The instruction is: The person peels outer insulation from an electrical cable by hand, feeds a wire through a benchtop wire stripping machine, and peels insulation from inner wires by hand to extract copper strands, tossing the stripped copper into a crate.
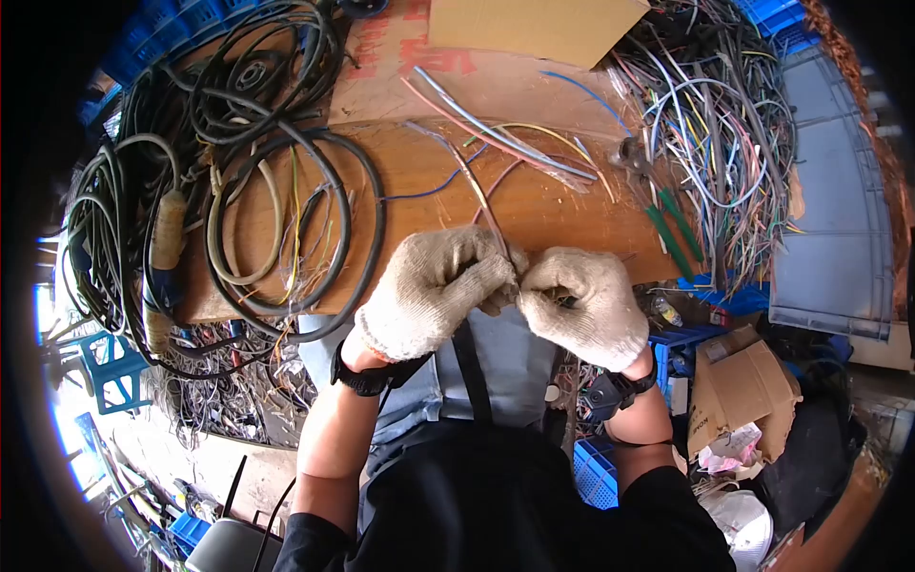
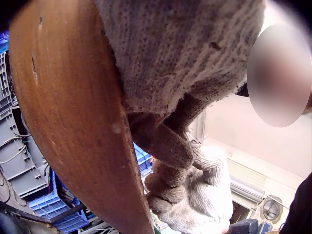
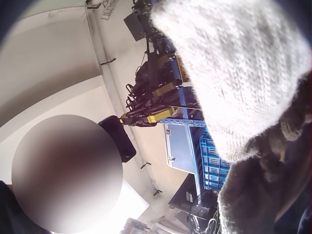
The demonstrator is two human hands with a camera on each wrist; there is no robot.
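Note:
In the head view my left hand, in a knitted off-white glove, pinches a thin brown wire whose long end points away over the wooden bench. Right beside it, my gloved right hand has its thumb and fingers curled together at the wire's near end, which the gloves hide. Both hands meet at the bench's near edge. In the left wrist view the left glove hangs beside the board, with the right glove beyond it. The right glove fills the upper right of the right wrist view.
Loose cut wires lie on the bench. Green-handled pliers rest at its right, beside a heap of thin wires. Thick black cable coils cover the left. A cardboard box stands at lower right.

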